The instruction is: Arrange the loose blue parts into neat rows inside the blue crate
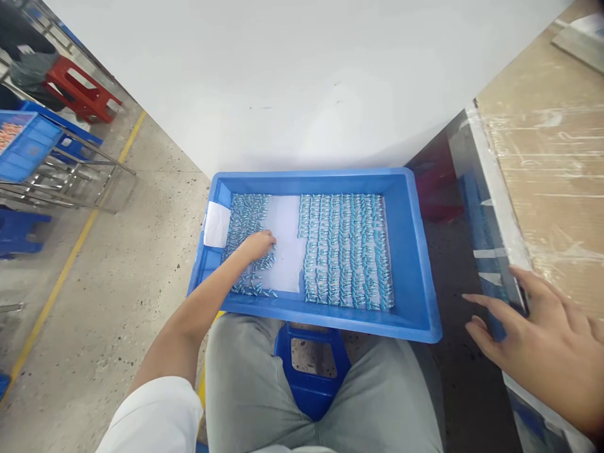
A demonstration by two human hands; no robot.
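Observation:
A blue plastic tray [427, 283] sits across my knees. Inside it, small light-blue pieces [346, 251] stand in close rows on the right, on a white sheet [285, 251]. A looser batch of similar pieces [248, 214] covers the left end. My left hand [258, 245] reaches over that batch at its inner edge, fingers curled together and pointing down. What the fingertips grip, if anything, is hidden. Off to the right, outside the tray, my right hand [547, 333] has its fingers spread and holds nothing, beside the edge of a taped cardboard surface.
A white panel [302, 88] rises just behind the tray. On the right lies cardboard [557, 170] wrapped in clear tape. A blue stool [314, 384] shows between my legs. At left are a red stool [82, 88], a blue crate [28, 148] on a metal rack, and a yellow floor line.

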